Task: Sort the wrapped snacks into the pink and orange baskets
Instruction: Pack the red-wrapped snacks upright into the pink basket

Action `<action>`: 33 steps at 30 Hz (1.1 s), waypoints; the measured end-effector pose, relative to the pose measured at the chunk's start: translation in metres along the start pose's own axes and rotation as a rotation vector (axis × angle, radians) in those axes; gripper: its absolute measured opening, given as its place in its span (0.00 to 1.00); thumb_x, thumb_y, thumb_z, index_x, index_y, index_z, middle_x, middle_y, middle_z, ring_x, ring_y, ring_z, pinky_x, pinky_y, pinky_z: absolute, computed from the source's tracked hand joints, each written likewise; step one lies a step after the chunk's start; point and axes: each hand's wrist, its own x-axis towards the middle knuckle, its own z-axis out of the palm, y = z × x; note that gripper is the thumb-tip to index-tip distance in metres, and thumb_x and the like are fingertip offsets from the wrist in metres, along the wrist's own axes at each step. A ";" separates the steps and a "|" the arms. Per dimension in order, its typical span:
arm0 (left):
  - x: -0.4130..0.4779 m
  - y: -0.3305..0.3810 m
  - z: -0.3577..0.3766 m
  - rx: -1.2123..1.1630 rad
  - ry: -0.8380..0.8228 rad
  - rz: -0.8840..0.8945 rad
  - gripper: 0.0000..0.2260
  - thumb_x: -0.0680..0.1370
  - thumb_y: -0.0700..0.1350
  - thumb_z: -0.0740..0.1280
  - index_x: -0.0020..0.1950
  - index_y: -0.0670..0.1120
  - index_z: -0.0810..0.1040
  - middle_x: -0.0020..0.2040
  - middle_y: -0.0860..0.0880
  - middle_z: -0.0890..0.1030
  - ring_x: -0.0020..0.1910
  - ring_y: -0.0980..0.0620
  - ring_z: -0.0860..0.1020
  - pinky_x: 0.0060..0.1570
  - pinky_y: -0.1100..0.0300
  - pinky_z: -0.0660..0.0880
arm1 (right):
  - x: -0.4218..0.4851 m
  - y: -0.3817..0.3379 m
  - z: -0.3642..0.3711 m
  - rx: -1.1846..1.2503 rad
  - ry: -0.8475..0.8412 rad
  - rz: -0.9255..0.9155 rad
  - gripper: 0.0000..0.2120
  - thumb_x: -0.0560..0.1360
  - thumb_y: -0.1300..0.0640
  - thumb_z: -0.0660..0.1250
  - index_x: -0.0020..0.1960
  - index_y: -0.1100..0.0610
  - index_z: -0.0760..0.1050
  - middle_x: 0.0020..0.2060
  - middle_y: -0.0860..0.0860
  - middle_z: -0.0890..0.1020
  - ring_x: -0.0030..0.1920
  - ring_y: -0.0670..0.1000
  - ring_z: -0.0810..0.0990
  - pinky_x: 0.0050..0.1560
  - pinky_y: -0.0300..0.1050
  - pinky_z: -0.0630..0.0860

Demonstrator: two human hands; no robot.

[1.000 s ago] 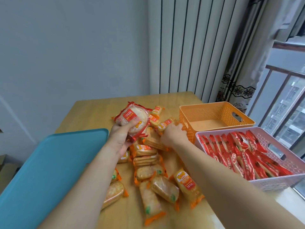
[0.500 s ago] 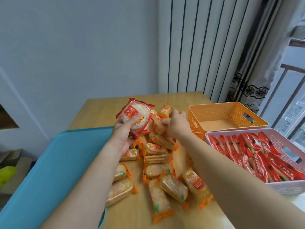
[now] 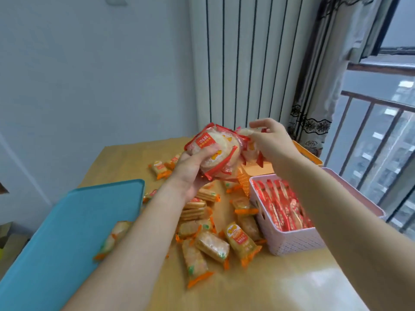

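My left hand [image 3: 190,173] grips a stack of round red-wrapped rice crackers [image 3: 213,151], raised above the table. My right hand [image 3: 269,142] pinches another red-wrapped cracker [image 3: 249,151] right beside that stack. The pink basket [image 3: 292,241] at the right holds rows of red-wrapped snacks [image 3: 280,205]. Behind it the orange basket [image 3: 307,153] is mostly hidden by my right arm. Several orange-wrapped snacks [image 3: 213,243] lie scattered on the wooden table [image 3: 269,288] between my arms.
A teal tray [image 3: 67,232] lies at the left, with one orange-wrapped snack [image 3: 112,239] on its right part. A white radiator [image 3: 247,63] and a curtain [image 3: 325,75] stand behind the table. A window with railing is at the right.
Both hands rose from the pile. My right hand lifted a red-wrapped cracker and brought it up beside the stack in my left hand. The view shifted left and up.
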 end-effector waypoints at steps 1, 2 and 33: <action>0.001 -0.004 0.021 -0.022 -0.038 0.000 0.17 0.70 0.43 0.77 0.58 0.45 0.83 0.54 0.40 0.85 0.50 0.41 0.84 0.50 0.46 0.81 | -0.003 0.003 -0.015 0.025 0.051 -0.028 0.14 0.78 0.52 0.69 0.63 0.50 0.77 0.55 0.49 0.79 0.53 0.51 0.81 0.46 0.50 0.80; 0.003 -0.009 0.039 -0.028 -0.063 0.000 0.14 0.71 0.42 0.77 0.56 0.44 0.83 0.54 0.39 0.85 0.49 0.41 0.84 0.50 0.46 0.81 | -0.005 0.007 -0.029 0.055 0.097 -0.033 0.12 0.79 0.51 0.67 0.62 0.51 0.78 0.54 0.48 0.79 0.53 0.51 0.80 0.50 0.50 0.79; -0.019 -0.066 0.170 0.965 0.065 0.594 0.11 0.73 0.51 0.78 0.47 0.55 0.76 0.47 0.56 0.79 0.44 0.59 0.78 0.42 0.63 0.78 | -0.032 0.042 -0.176 -0.435 -0.146 -0.124 0.11 0.82 0.50 0.63 0.64 0.48 0.76 0.47 0.48 0.85 0.40 0.50 0.86 0.37 0.46 0.83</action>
